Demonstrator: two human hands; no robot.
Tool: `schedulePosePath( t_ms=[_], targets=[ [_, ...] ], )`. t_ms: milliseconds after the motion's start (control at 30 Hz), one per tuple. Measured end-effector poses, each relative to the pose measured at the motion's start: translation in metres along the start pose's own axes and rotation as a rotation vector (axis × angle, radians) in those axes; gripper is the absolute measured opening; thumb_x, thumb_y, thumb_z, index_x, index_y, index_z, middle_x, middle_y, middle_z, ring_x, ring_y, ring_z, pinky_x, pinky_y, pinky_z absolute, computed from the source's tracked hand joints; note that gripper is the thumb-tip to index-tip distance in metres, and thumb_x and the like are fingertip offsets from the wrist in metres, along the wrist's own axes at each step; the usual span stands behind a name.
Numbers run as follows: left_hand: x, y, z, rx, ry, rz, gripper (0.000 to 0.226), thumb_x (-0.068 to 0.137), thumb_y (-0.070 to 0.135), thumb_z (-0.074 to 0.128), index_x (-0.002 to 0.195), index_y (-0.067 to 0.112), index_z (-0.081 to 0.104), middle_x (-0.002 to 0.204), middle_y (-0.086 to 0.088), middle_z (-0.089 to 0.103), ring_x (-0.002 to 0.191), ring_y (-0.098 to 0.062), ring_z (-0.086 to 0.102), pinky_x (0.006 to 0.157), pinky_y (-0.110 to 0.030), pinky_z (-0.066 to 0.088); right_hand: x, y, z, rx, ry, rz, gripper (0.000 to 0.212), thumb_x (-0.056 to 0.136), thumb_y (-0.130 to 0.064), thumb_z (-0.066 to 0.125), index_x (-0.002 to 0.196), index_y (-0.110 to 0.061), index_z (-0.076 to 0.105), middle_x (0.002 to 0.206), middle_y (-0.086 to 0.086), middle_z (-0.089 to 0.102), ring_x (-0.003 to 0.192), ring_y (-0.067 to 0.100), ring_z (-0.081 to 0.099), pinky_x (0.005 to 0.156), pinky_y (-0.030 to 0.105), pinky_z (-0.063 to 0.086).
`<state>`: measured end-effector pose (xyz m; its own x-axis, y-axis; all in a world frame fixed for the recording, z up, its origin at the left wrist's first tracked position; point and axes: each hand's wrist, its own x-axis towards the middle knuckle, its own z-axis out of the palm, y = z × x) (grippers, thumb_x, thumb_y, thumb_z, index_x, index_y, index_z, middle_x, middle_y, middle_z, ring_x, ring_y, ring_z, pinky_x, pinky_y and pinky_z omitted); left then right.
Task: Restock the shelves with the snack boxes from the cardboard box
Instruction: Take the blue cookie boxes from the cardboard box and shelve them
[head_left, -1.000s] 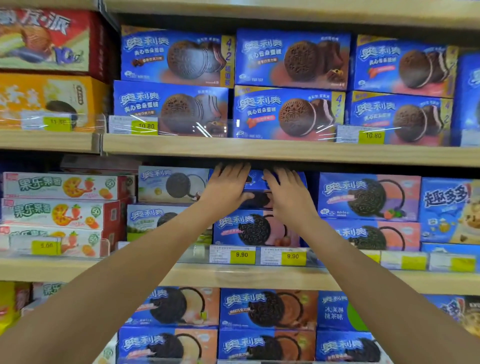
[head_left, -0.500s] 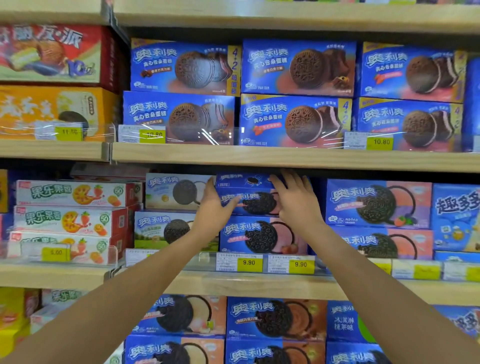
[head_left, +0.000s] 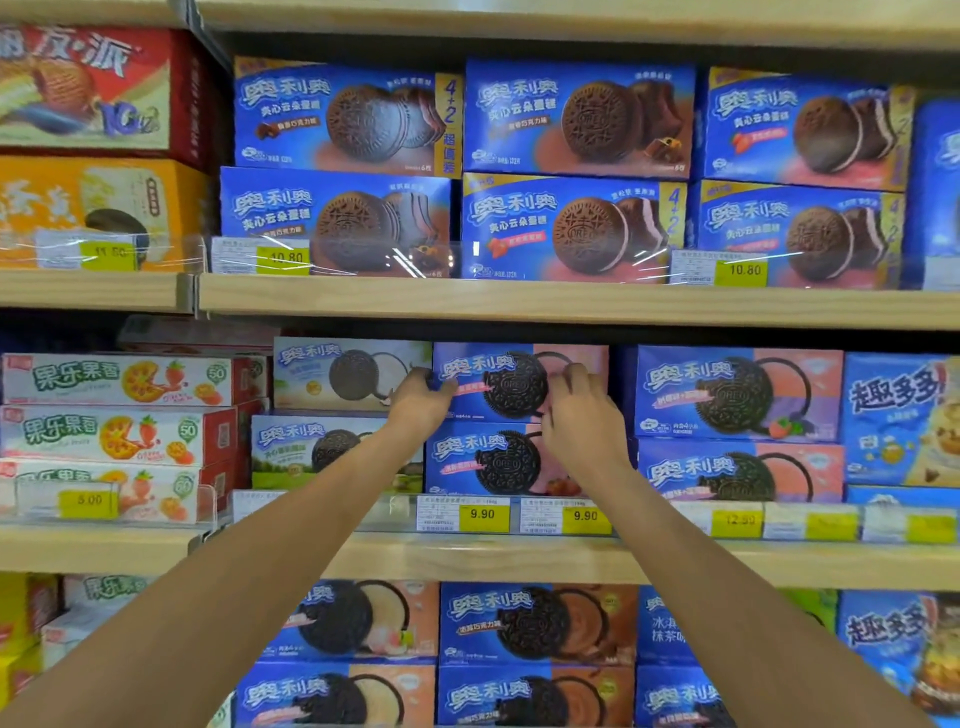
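Observation:
A blue and pink cookie snack box (head_left: 506, 382) stands face-front on the middle shelf (head_left: 467, 558), on top of a matching box (head_left: 488, 460). My left hand (head_left: 420, 404) grips its left edge, thumb on the front. Fingers curled, my right hand (head_left: 583, 415) holds the right part of its front. Above the top box is a dark gap, then the upper shelf board. The cardboard box is out of view.
Pale cookie boxes (head_left: 345, 371) sit directly left, blue-purple ones (head_left: 737, 392) directly right. Blue cake boxes (head_left: 571, 171) fill the upper shelf (head_left: 571, 306). Fruit biscuit boxes (head_left: 119, 415) stack at far left. Yellow price tags (head_left: 483, 514) line the shelf lip; more cookie boxes below.
The top snack box has tipped from leaning back to standing face-front. Both hands slid from its top down to its sides, and the camera moved closer.

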<state>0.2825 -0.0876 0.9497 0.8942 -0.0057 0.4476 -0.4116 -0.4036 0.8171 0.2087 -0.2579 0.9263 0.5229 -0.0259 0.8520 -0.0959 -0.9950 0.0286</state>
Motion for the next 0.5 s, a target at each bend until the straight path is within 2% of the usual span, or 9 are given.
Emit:
schedulePosePath(
  t_ms=[100,167,300,500],
  targets=[
    [-0.002,-0.002,0.004,0.044,-0.008,0.044,0.037,0.094,0.017,0.054,0.128,0.005,0.048,0.129,-0.015,0.058,0.116,-0.033,0.055,0.09,-0.035,0.044,-0.005,0.003,0.004,0.022,-0.061,-0.008,0.04,0.072,-0.005,0.067,0.112,-0.001,0.06,0.117,0.022,0.054,0.109,0.042,0.052,0.077,0.044,0.052],
    [-0.004,-0.004,0.005,0.077,0.011,0.07,0.038,0.094,0.014,0.054,0.129,0.003,0.046,0.131,-0.016,0.056,0.119,-0.034,0.053,0.094,-0.036,0.043,-0.008,0.004,0.004,0.016,-0.051,-0.002,0.04,0.069,-0.004,0.068,0.109,-0.002,0.061,0.116,0.021,0.054,0.104,0.04,0.053,0.075,0.043,0.053],
    [-0.007,-0.006,0.004,0.078,-0.005,0.073,0.039,0.093,0.012,0.054,0.131,0.004,0.044,0.132,-0.016,0.055,0.118,-0.033,0.054,0.092,-0.036,0.045,-0.016,0.004,0.013,0.022,-0.046,0.004,0.045,0.055,0.0,0.074,0.099,-0.001,0.064,0.108,0.022,0.057,0.094,0.04,0.057,0.067,0.043,0.055],
    [-0.011,-0.007,0.001,0.057,-0.062,0.04,0.034,0.092,0.005,0.053,0.125,0.001,0.049,0.128,-0.017,0.058,0.114,-0.033,0.057,0.084,-0.03,0.045,-0.018,0.002,0.011,0.067,-0.087,0.001,0.038,0.066,-0.005,0.071,0.103,0.0,0.063,0.116,0.024,0.054,0.107,0.042,0.052,0.072,0.048,0.054]
  ],
)
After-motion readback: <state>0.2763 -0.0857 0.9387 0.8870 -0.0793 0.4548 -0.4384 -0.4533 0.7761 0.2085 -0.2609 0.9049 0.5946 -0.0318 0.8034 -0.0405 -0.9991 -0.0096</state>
